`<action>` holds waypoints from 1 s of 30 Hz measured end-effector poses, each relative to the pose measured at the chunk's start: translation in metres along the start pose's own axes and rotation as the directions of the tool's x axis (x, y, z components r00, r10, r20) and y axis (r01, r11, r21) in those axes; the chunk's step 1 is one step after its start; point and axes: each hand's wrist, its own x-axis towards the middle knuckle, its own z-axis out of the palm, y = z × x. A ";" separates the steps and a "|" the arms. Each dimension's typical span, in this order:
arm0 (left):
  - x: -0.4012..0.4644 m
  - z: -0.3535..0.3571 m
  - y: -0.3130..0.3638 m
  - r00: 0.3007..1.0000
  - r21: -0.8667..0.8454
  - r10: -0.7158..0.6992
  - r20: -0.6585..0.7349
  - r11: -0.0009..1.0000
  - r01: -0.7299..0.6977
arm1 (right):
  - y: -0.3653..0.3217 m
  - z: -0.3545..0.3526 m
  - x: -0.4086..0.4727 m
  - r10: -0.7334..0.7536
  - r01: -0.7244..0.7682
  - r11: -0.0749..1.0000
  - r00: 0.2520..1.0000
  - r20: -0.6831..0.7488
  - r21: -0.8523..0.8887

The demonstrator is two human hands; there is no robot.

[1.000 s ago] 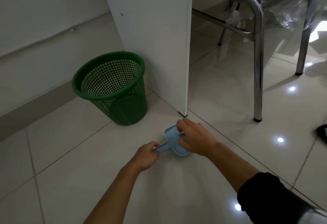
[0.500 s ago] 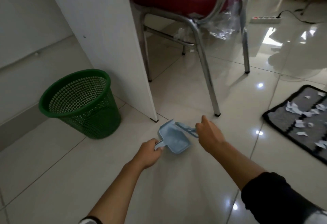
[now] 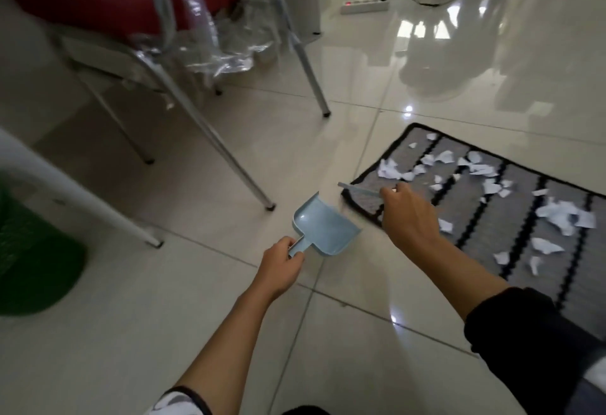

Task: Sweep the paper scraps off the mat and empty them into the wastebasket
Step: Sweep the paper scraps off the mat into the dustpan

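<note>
My left hand (image 3: 279, 267) grips the handle of a small light-blue dustpan (image 3: 323, 229), held low over the tiled floor just left of the mat. My right hand (image 3: 408, 212) is closed on a thin light-blue brush (image 3: 359, 189) whose end sticks out to the left over the mat's near corner. The grey mat with black stripes and border (image 3: 465, 204) lies at the right, strewn with several white paper scraps (image 3: 482, 170). The green mesh wastebasket (image 3: 29, 250) is at the far left edge, blurred and partly cut off.
A red-seated chair with chrome legs (image 3: 229, 152) and loose clear plastic wrap stands behind the dustpan. A white furniture panel foot (image 3: 154, 240) rests on the floor between chair and wastebasket. A power strip (image 3: 364, 6) with a black cable lies at the back.
The view has swung right from the wastebasket to the mat. Both hands moved right: the dustpan was lifted off the floor by the panel, and the brush was taken out and carried over the mat's corner.
</note>
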 end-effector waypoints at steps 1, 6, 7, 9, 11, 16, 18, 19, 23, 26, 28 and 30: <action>0.008 0.009 0.013 1.000 -0.008 0.008 0.008 1.000 -0.008 | 0.016 -0.001 0.008 0.042 -0.042 0.999 0.999 -0.007 0.015; 0.055 0.041 0.050 0.999 -0.011 0.036 0.009 0.999 -0.036 | 0.067 0.008 0.054 0.139 -0.139 0.989 0.990 0.005 0.048; 0.066 0.046 0.052 0.999 -0.008 0.041 0.008 0.999 -0.041 | 0.073 0.010 0.065 0.142 -0.142 0.989 0.990 0.019 0.049; 0.086 0.054 0.052 0.999 0.002 0.051 -0.006 0.999 -0.051 | 0.082 0.016 0.086 0.131 -0.132 0.991 0.990 0.041 0.024; 0.103 0.060 0.050 0.997 0.006 0.076 0.001 0.997 -0.076 | 0.085 0.025 0.105 0.101 -0.100 0.995 0.993 0.054 -0.028; 0.135 0.066 0.045 0.988 0.022 0.126 0.083 0.991 -0.129 | 0.077 0.052 0.142 0.105 -0.096 0.991 0.990 0.095 -0.089; 0.142 0.064 0.041 0.989 0.033 0.106 0.103 0.993 -0.110 | 0.074 0.061 0.151 0.123 -0.113 0.990 0.985 0.122 -0.084; 0.144 0.062 0.041 0.989 0.032 0.095 0.110 0.995 -0.099 | 0.074 0.063 0.152 0.122 -0.112 0.991 0.982 0.143 -0.072; 0.155 0.051 0.042 0.990 0.059 0.101 0.103 0.992 -0.107 | 0.082 0.063 0.144 0.052 -0.033 0.996 0.970 0.237 -0.085; 0.167 0.048 0.049 0.989 0.074 0.128 0.079 0.988 -0.134 | 0.097 0.049 0.137 0.083 -0.080 0.996 0.987 0.141 -0.029; 0.169 0.048 0.053 0.988 0.102 0.144 0.055 0.983 -0.149 | 0.103 0.048 0.145 0.107 -0.106 0.994 0.992 0.066 -0.015; 0.168 0.047 0.055 0.987 0.126 0.156 0.029 0.979 -0.158 | 0.102 0.053 0.152 0.117 -0.114 0.993 0.988 0.098 -0.035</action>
